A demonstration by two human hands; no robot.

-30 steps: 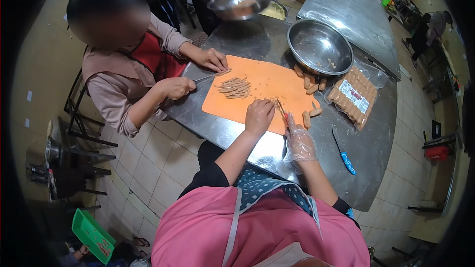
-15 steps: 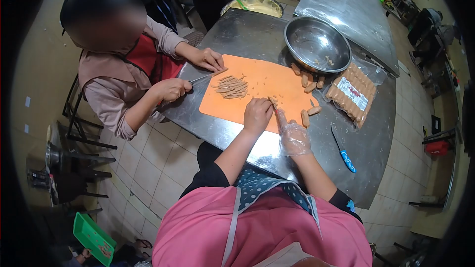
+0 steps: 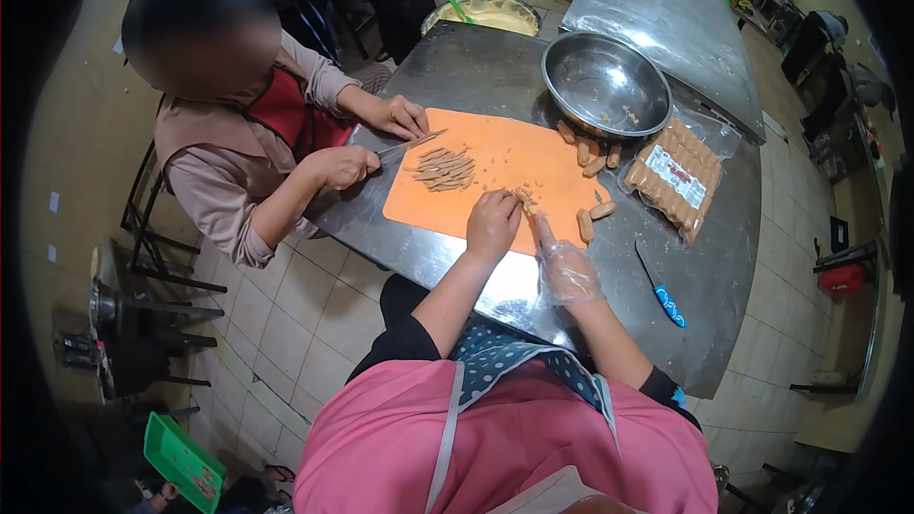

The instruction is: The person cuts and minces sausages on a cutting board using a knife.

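Note:
My bare left hand (image 3: 492,227) is curled at the near edge of the orange cutting mat (image 3: 405,200), fingertips pressed on sausage strips. Small chopped sausage bits (image 3: 526,196) lie just beyond the fingers. Beside it, my right hand (image 3: 569,271) wears a clear plastic glove. It is closed around what looks like a small knife, mostly hidden, with the index finger stretched along it. Whole sausages (image 3: 585,226) rest at the mat's right edge. A pile of sausage strips (image 3: 445,171) lies on the left part of the mat.
Across the mat, a co-worker's hands (image 3: 347,167) hold a knife at a sausage piece. A steel bowl (image 3: 606,86), a packet of sausages (image 3: 674,176) and a blue-handled knife (image 3: 668,305) are on the metal table (image 3: 476,62). A basin of batter (image 3: 495,14) stands behind.
The co-worker's knife has shifted, its blade now more over the mat's corner. My hands stay nearly in place, the right slightly further from the left fingertips.

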